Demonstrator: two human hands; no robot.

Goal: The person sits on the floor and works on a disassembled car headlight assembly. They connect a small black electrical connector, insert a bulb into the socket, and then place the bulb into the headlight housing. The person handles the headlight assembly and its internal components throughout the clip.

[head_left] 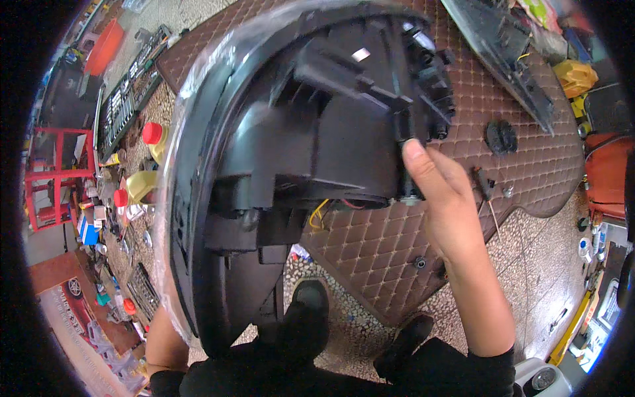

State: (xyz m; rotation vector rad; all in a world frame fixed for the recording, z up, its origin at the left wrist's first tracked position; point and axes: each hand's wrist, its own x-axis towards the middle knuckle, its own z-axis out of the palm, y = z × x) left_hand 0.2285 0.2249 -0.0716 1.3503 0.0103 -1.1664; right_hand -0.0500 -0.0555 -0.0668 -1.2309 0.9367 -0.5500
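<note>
A large black vehicle headlight [331, 145] is raised before me, its back turned up and clear film wrapped over the lens edge on the left. My right hand [446, 192] grips its right side, thumb pressed on the housing and the other fingers mostly hidden behind it. My left forearm [167, 337] runs up behind the film-covered side; the left hand itself is out of sight there. Yellow wires [319, 215] hang under the housing's lower opening. Beyond my right hand, a round black cap [501, 137] and a screwdriver [488, 192] lie on the mat.
A brown quilted mat [370, 271] covers part of the speckled floor. Another large lamp-like part [506, 66] lies at the far right. On the left are a socket set [129, 96], bottles with red caps [153, 135] and a red frame [59, 175]. My shoes [311, 298] stand below.
</note>
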